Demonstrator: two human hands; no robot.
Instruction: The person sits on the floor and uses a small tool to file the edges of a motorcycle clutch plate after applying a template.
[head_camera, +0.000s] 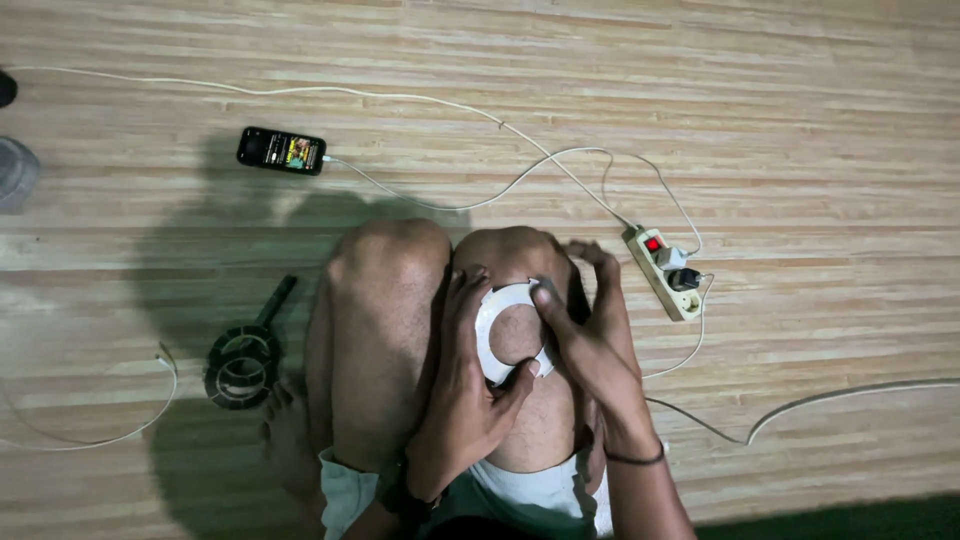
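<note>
the white ring (503, 335) is partly covered by the left hand (462, 395) and right hand (590, 330). a greyish object (15, 170), perhaps a bottle, is cut off at the left edge. the phone (281, 150) screen is too small to read.

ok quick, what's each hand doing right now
Left hand: closed on the white ring, thumb at its lower edge.
Right hand: thumb pressed on the ring's upper right; fingers curled over the knee.

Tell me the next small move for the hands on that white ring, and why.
Probably ease the right hand thumb further along the white ring: the ring lies pressed on the knee, the left hand pinning its near edge, so only the right seems free to shift.
</note>
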